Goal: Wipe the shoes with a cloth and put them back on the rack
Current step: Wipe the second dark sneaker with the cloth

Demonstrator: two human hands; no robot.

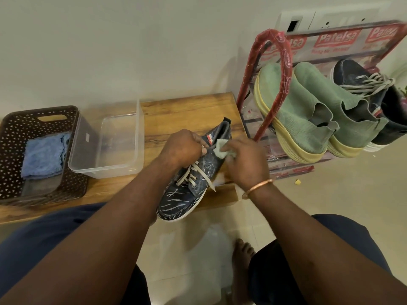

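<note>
A dark blue sneaker point(187, 194) with pale laces and white scuff marks lies on the low wooden table point(187, 111), its toe hanging over the front edge. My left hand point(181, 148) grips it around the collar and upper laces. My right hand point(246, 161) holds a small pale green cloth point(221, 149) pressed against the sneaker's right side near the heel. To the right, the red shoe rack point(284, 53) carries two green slip-on shoes point(293, 111) and a second dark blue sneaker point(374, 93).
A brown perforated basket point(13, 137) at the table's left end holds a folded blue cloth point(44, 157). A clear plastic tub point(110, 155) stands beside it. The wall is close behind. My knees and a bare foot point(241, 254) are below, on the tiled floor.
</note>
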